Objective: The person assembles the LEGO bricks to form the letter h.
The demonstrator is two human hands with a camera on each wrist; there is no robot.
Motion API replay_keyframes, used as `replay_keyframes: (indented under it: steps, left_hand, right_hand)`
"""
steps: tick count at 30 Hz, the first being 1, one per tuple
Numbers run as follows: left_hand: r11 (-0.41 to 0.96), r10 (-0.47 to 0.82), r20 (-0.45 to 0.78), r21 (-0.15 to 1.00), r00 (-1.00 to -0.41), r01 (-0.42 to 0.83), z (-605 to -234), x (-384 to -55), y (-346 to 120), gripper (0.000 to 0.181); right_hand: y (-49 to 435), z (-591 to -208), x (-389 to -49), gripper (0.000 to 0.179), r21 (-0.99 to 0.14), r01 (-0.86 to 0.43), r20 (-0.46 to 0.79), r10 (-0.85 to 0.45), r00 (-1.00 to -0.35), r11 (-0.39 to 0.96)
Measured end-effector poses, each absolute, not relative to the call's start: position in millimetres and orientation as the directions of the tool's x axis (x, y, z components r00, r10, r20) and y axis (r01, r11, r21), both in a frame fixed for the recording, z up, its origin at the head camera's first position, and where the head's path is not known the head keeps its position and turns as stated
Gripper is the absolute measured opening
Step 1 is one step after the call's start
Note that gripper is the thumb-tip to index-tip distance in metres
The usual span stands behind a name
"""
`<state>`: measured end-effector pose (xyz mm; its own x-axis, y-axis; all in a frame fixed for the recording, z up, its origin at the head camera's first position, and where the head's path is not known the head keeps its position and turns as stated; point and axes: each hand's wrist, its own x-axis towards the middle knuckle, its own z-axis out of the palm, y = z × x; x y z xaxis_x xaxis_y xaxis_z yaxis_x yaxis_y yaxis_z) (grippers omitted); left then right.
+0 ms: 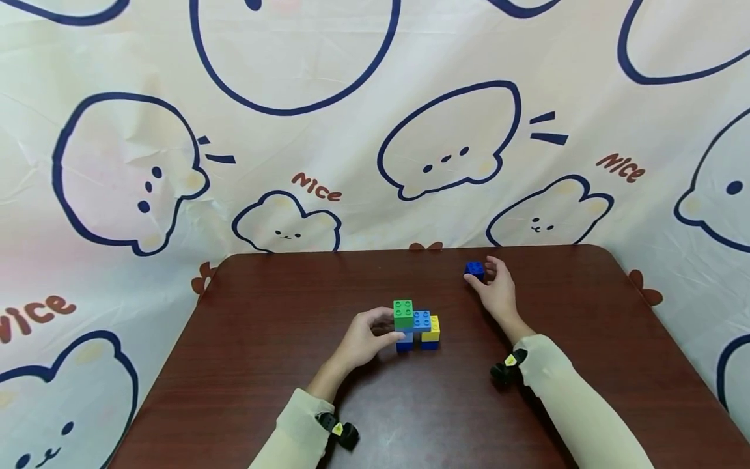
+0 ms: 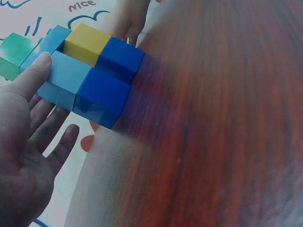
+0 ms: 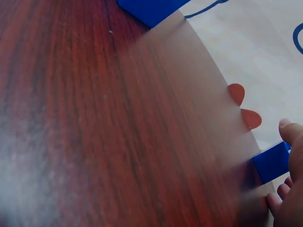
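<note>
A toy brick structure [image 1: 422,321] stands on the table, with a green brick [image 1: 403,314] topmost. Below it are light blue bricks, a yellow brick [image 2: 87,44] and two dark blue bricks at the bottom. My left hand [image 1: 366,339] holds the structure's left side; its thumb lies on a light blue brick [image 2: 66,75] in the left wrist view. Near the table's far edge, my right hand [image 1: 498,290] is beside a separate dark blue brick [image 1: 474,269]. The thumb is close to that brick while the fingers curve past its right side; contact is unclear.
The brown wooden table [image 1: 263,391] has rounded far corners. Behind and beside it hangs a pale cloth [image 1: 351,143] printed with cartoon outlines. Each wrist carries a small black camera.
</note>
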<state>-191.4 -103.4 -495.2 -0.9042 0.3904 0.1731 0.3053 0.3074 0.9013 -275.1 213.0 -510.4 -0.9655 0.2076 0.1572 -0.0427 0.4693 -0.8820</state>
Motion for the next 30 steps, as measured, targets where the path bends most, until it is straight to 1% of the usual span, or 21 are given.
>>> replay_keyframes:
  steps: [3, 10, 16, 21, 27, 30]
  left_hand:
    - [0.305, 0.391, 0.173, 0.902, -0.904, 0.304, -494.1, -191.4, -103.6, 0.032]
    - [0.315, 0.383, 0.152, 0.906, -0.911, 0.283, -492.5, -189.6, -104.1, 0.032]
    - [0.306, 0.389, 0.169, 0.903, -0.906, 0.300, -494.5, -189.4, -104.2, 0.032]
    - [0.316, 0.380, 0.151, 0.906, -0.913, 0.281, -494.5, -189.9, -102.9, 0.032]
    - [0.290, 0.377, 0.158, 0.916, -0.913, 0.279, -496.1, -190.0, -101.5, 0.033]
    - [0.300, 0.379, 0.155, 0.912, -0.912, 0.279, -495.2, -189.6, -102.1, 0.033]
  right_hand:
    - [211.6, -511.7, -277.1, 0.072, -0.884, -0.036, 0.155, 0.219, -0.963, 0.467]
    - [208.3, -516.2, -279.9, 0.070, -0.858, -0.014, 0.149, 0.223, -0.963, 0.514]
    - [205.4, -517.2, -279.2, 0.063, -0.849, -0.015, 0.166, 0.241, -0.956, 0.528]
    - [205.0, -518.9, -280.1, 0.057, -0.843, -0.012, 0.175, 0.254, -0.951, 0.538]
    - [207.8, -518.1, -277.0, 0.051, -0.846, -0.033, 0.198, 0.255, -0.947, 0.532]
    - [210.1, -517.5, -275.3, 0.049, -0.845, -0.041, 0.198, 0.241, -0.950, 0.533]
